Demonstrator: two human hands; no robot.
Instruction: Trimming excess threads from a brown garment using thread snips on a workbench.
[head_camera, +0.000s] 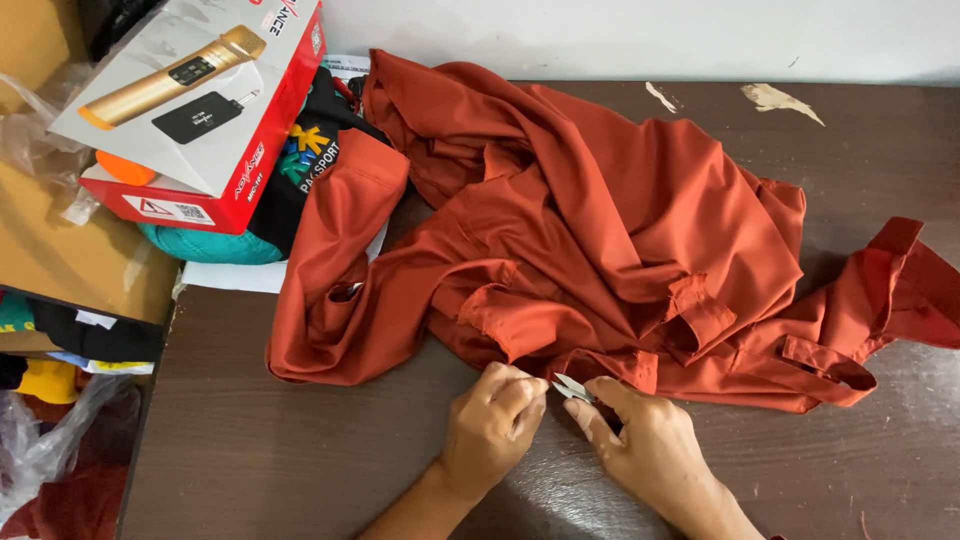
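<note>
The rust-orange garment (600, 230) is woven cloth, smooth and matt with a faint sheen along its creases; hems and cuffs are folded and stitched. The small tool (572, 388) held between the left hand (492, 425) and the right hand (650, 445), at the table's near edge, is bright metal, polished and reflective. The table (300, 450) is dark brown wood-grain, semi-gloss, scuffed, with chipped pale patches near its far edge. The red and white box (190, 110) at the far left corner is glossy printed cardboard. The black garment (300, 170) beneath it is matt cloth with a coloured print. Clear plastic bags (40, 440) beside the table's left edge are thin, crinkled and shiny.
</note>
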